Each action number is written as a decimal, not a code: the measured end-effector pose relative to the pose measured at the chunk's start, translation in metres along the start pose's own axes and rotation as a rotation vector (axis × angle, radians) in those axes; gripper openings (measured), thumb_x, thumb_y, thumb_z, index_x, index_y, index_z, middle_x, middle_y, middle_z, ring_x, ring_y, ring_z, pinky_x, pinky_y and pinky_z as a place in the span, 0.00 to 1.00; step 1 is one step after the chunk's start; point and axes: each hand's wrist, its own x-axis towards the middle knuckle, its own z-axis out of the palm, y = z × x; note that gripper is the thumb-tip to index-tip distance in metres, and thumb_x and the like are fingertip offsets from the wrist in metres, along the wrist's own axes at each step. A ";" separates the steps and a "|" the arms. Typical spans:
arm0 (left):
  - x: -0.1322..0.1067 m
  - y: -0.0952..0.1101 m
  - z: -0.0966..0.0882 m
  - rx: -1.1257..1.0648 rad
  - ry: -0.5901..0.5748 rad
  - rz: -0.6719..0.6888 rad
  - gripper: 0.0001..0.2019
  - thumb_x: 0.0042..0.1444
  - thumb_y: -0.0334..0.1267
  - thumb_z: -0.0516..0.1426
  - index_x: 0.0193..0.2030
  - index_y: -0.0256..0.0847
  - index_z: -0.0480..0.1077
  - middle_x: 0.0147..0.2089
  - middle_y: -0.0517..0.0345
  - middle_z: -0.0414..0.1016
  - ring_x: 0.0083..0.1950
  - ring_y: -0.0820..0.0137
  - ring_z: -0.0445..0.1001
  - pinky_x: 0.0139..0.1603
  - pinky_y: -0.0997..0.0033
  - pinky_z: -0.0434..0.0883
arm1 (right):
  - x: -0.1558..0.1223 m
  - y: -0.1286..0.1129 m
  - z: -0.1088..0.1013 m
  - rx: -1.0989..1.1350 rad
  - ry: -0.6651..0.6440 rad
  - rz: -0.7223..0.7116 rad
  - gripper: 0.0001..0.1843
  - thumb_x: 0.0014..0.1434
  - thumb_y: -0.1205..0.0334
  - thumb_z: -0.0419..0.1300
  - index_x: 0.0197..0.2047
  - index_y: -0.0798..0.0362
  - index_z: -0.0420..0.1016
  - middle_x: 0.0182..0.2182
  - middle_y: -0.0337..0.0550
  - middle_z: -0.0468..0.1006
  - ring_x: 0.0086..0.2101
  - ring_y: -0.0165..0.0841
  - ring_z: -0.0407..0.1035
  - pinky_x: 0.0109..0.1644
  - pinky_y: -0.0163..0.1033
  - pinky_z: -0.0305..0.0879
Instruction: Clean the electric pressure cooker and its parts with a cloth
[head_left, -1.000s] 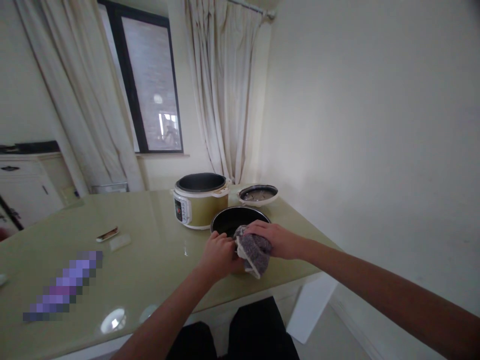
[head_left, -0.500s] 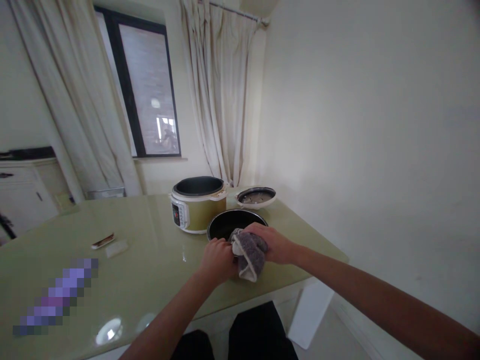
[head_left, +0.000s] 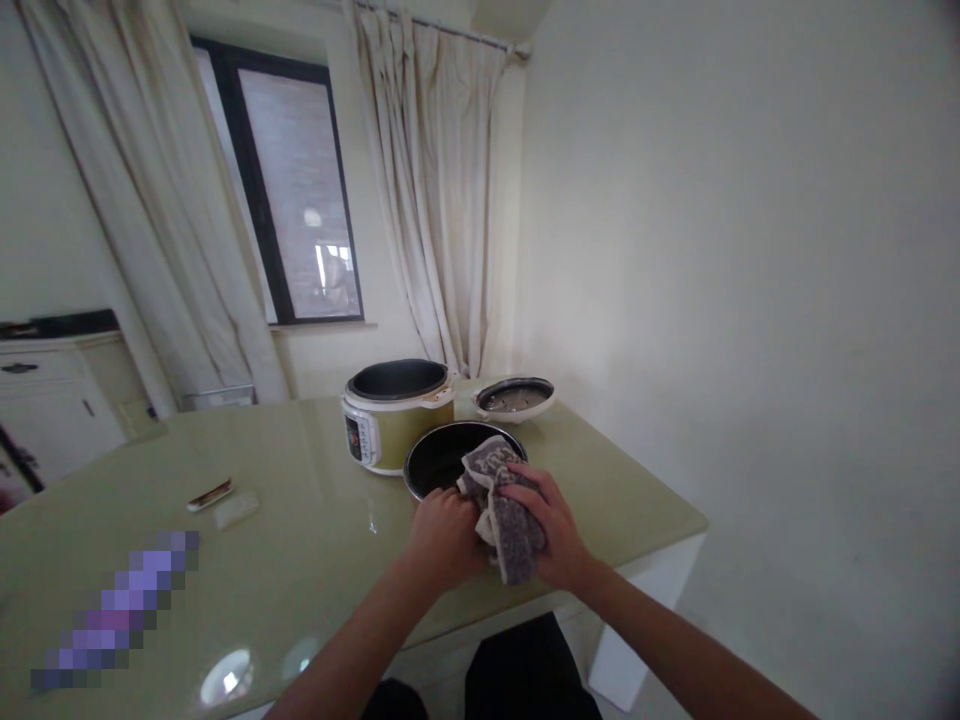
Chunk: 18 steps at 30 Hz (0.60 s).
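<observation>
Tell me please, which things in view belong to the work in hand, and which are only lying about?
In the work:
- grey cloth, held by the right hand
- dark pot, at the left hand
- probably the cooker and apparent lid

Apparently just lying about:
- blurred purple item
- slim white-and-brown item
- pale flat piece

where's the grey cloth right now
In the head view, the grey cloth is just below and right of centre, under the right hand, at the near right side of the black pot and beside the left hand.
</observation>
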 end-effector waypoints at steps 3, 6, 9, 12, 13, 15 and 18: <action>-0.006 -0.014 -0.002 0.020 0.022 0.000 0.16 0.64 0.49 0.57 0.47 0.41 0.78 0.40 0.44 0.83 0.43 0.52 0.82 0.44 0.56 0.71 | -0.006 0.017 -0.002 0.053 0.258 0.160 0.27 0.63 0.51 0.61 0.64 0.48 0.69 0.65 0.61 0.68 0.64 0.57 0.66 0.70 0.65 0.63; -0.015 -0.039 -0.012 0.016 -0.022 0.013 0.18 0.66 0.54 0.55 0.44 0.43 0.79 0.39 0.45 0.83 0.43 0.52 0.82 0.43 0.58 0.71 | -0.012 0.040 -0.002 0.138 0.502 0.390 0.30 0.63 0.48 0.61 0.65 0.50 0.67 0.60 0.61 0.75 0.61 0.56 0.71 0.67 0.67 0.67; -0.018 -0.043 -0.021 0.035 -0.082 -0.012 0.14 0.64 0.49 0.57 0.46 0.44 0.78 0.41 0.47 0.84 0.45 0.53 0.83 0.45 0.59 0.72 | -0.017 0.050 0.016 0.316 0.557 0.565 0.35 0.57 0.44 0.69 0.63 0.49 0.72 0.59 0.55 0.79 0.60 0.55 0.73 0.68 0.66 0.67; -0.009 -0.015 -0.018 0.049 -0.065 -0.022 0.16 0.61 0.44 0.58 0.54 0.44 0.75 0.44 0.48 0.85 0.45 0.52 0.84 0.44 0.59 0.73 | -0.022 0.044 0.050 0.591 0.577 0.694 0.38 0.50 0.40 0.76 0.59 0.48 0.78 0.58 0.49 0.82 0.61 0.53 0.73 0.71 0.63 0.64; -0.004 -0.002 -0.016 0.055 -0.058 -0.033 0.15 0.62 0.44 0.57 0.53 0.43 0.75 0.44 0.47 0.85 0.44 0.51 0.84 0.42 0.58 0.74 | -0.023 0.040 0.061 0.691 0.591 0.716 0.37 0.50 0.38 0.75 0.58 0.47 0.79 0.58 0.48 0.82 0.61 0.53 0.73 0.72 0.61 0.63; 0.007 0.022 -0.009 0.081 -0.052 -0.084 0.15 0.67 0.46 0.53 0.49 0.41 0.75 0.41 0.43 0.85 0.42 0.49 0.85 0.40 0.57 0.74 | -0.028 0.032 0.078 0.850 0.628 0.724 0.36 0.54 0.31 0.70 0.57 0.47 0.81 0.58 0.47 0.82 0.63 0.50 0.71 0.72 0.57 0.63; 0.015 0.036 -0.004 0.115 -0.061 -0.101 0.20 0.72 0.50 0.48 0.46 0.40 0.76 0.39 0.41 0.84 0.40 0.49 0.85 0.38 0.56 0.74 | -0.031 0.029 0.080 0.920 0.667 0.737 0.36 0.61 0.26 0.60 0.55 0.46 0.84 0.56 0.45 0.84 0.63 0.47 0.72 0.70 0.53 0.66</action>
